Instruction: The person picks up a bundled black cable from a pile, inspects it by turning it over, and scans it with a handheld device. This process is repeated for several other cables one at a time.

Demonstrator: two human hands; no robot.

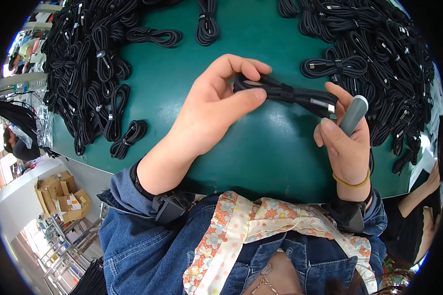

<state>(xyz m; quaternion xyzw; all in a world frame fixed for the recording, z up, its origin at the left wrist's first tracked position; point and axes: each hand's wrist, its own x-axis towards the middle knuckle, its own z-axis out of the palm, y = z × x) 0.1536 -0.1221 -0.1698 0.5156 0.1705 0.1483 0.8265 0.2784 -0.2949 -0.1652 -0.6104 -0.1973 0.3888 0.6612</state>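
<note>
My left hand grips one end of a coiled black cable bundle, thumb and fingers pinched round it above the green table. My right hand holds a grey cylindrical tool upright in its fist. Its fingertips touch the cable's other end, where the plugs stick out. A band wraps the middle of the bundle.
Large heaps of similar bundled black cables lie at the left and the right of the table. Loose bundles sit near the far edge. Cardboard boxes stand on the floor at lower left. Another person's arm shows at right.
</note>
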